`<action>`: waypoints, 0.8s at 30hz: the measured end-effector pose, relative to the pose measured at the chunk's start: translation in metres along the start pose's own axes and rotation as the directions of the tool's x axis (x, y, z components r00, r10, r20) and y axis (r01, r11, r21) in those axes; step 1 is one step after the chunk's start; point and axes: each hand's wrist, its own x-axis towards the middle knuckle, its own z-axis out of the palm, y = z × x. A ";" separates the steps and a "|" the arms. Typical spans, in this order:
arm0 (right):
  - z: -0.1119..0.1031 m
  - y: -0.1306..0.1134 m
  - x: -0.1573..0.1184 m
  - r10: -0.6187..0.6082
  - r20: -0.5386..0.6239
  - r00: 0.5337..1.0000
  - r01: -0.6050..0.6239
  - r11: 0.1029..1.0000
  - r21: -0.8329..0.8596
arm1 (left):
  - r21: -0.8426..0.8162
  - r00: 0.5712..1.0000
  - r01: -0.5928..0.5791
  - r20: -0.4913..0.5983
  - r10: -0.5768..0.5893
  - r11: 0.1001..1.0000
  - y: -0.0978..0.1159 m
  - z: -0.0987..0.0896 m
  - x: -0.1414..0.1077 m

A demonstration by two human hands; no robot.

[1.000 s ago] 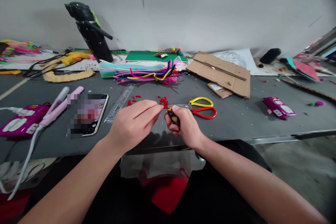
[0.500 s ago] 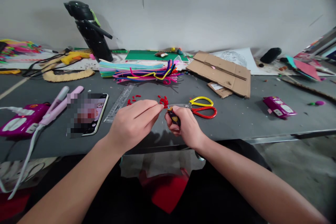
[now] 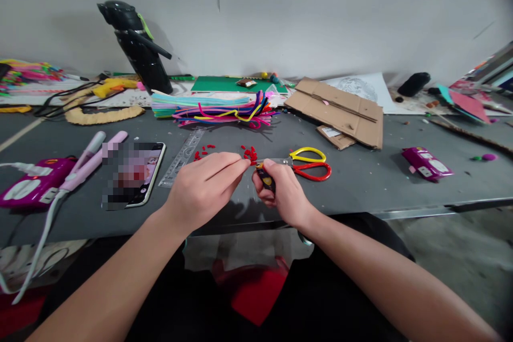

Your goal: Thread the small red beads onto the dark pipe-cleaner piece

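My right hand (image 3: 282, 192) is wrapped round a black lighter (image 3: 265, 179) with a gold shield mark, the thumb at its top. Just left of the lighter's top, my left hand (image 3: 208, 184) is closed in a pinch. A small red fuzzy piece (image 3: 253, 163) shows at its fingertips. Behind the hands lie several short red pieces (image 3: 249, 152), with more (image 3: 204, 148) further left. Scissors (image 3: 306, 155) with one yellow and one red handle rest behind my right hand, their blades partly covered by it.
Left of the hands are a clear ruler (image 3: 182, 157), a phone (image 3: 150, 176) and a pink hair straightener (image 3: 94, 163) on a purple box (image 3: 36, 187). Pipe cleaners (image 3: 212, 108), cardboard (image 3: 336, 112) and a black flask (image 3: 138, 48) are further back. Another purple packet (image 3: 427, 163) sits right.
Both hands hold nearly the same position. The right thumb has shifted slightly over the lighter's top, covering more of its metal end.
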 end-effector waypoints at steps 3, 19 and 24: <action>0.001 -0.001 -0.001 -0.001 -0.012 1.000 0.001 1.000 -0.010 | -0.004 1.000 0.001 0.003 -0.001 1.000 0.000 0.000 -0.001; 0.001 0.001 0.000 0.009 -0.019 1.000 -0.010 1.000 -0.028 | 0.005 1.000 0.011 -0.004 -0.011 1.000 -0.001 0.000 -0.001; 0.000 0.001 0.000 0.001 -0.019 1.000 -0.002 0.999 -0.046 | 0.008 1.000 0.006 -0.008 -0.006 1.000 -0.001 0.000 0.000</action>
